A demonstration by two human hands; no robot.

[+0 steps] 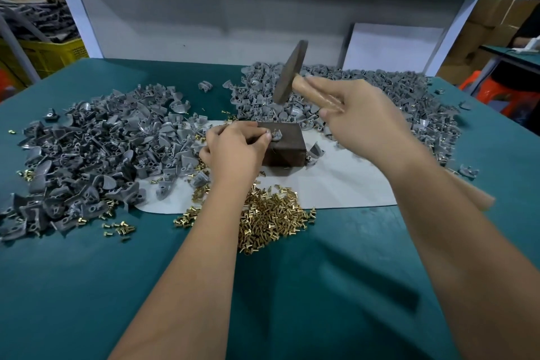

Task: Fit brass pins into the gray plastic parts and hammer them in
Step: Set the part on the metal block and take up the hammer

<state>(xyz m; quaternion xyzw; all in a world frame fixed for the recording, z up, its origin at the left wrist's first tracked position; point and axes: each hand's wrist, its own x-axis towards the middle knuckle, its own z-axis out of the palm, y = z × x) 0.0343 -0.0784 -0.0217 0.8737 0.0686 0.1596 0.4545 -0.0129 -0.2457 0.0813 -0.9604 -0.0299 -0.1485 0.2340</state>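
Green cloth covers our desk (87,286), with a white backboard (204,17) behind, and on a dark block (287,145) our left hand (233,149) pinches one gray plastic part (277,134) while our right hand (359,117), its grip wrapped round the handle, holds the hammer (289,73) raised just above and beyond that pinch. We judge the work far from finished: a big heap of gray parts (87,149) lies left of the left grip, another heap (394,96) lies behind the right grip, and a mound of brass pins (271,219) sits near the left wrist.
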